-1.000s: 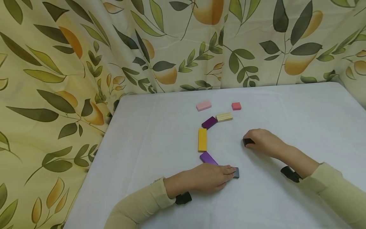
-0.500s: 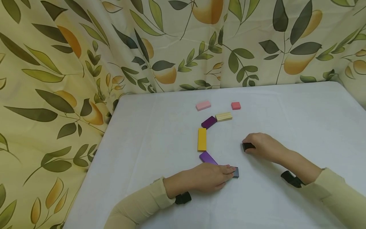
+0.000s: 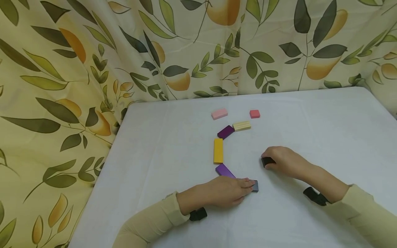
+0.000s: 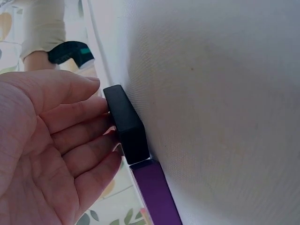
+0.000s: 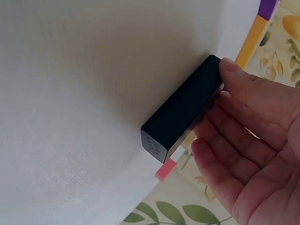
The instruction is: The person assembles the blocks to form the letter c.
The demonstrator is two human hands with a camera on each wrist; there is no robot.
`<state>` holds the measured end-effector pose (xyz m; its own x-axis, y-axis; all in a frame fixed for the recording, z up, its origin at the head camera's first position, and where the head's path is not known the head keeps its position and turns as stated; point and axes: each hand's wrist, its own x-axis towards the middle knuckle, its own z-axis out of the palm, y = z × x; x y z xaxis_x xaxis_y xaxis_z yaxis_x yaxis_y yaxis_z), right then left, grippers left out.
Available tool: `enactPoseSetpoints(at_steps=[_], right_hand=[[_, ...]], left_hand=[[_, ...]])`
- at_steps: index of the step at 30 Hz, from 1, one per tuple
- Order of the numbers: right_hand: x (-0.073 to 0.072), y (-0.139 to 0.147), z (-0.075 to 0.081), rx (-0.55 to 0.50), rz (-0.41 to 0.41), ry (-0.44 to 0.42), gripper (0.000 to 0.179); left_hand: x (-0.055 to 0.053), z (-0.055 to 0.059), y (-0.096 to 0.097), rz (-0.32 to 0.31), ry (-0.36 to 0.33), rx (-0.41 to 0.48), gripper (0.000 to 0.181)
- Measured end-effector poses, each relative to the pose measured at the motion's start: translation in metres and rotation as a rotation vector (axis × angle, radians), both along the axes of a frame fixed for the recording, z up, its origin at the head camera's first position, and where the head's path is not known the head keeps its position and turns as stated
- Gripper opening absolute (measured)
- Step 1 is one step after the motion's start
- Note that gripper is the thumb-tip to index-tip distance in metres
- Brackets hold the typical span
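My left hand [image 3: 224, 192] lies with fairly straight fingers over a dark grey block [image 3: 255, 186], covering most of it. In the left wrist view this block [image 4: 126, 124] meets the end of a purple block [image 4: 157, 194], and the thumb stays apart from it. My right hand [image 3: 284, 161] pinches a black block [image 3: 267, 161] at the tabletop, right of the curve of blocks. Seen from the right wrist, the thumb is at one end of the black block [image 5: 183, 108], with fingers along its far side.
From the purple block [image 3: 225, 170], the curve continues through a yellow block [image 3: 218, 151], a dark purple one [image 3: 225, 132] and a ridged cream one [image 3: 242, 126]. Farther back lie a pink block [image 3: 219, 113] and a red block [image 3: 254, 113]. Patterned curtain [image 3: 173, 48] borders the white table [image 3: 161, 144].
My right hand has slid the black block a little nearer to me. The left hand keeps its place on the dark grey block, and the other blocks stay put.
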<state>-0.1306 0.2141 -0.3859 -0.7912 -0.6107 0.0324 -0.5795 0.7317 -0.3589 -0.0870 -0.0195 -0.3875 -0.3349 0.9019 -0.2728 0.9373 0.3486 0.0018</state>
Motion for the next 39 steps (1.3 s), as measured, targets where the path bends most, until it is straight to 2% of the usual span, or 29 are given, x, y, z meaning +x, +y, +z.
enactPoseSetpoints(at_steps=[9, 24, 39], right_hand=[[0.012, -0.004, 0.002, -0.033, 0.023, -0.066, 0.028], [0.023, -0.008, 0.001, -0.048, 0.033, -0.045, 0.028], [0.032, -0.010, -0.002, -0.064, 0.077, -0.023, 0.028]], left_hand=[[-0.001, -0.001, 0.000, 0.001, -0.009, 0.004, 0.042], [-0.001, -0.003, 0.000, -0.019, 0.028, 0.023, 0.041], [-0.001, -0.001, 0.002, -0.004, 0.009, -0.002, 0.041]])
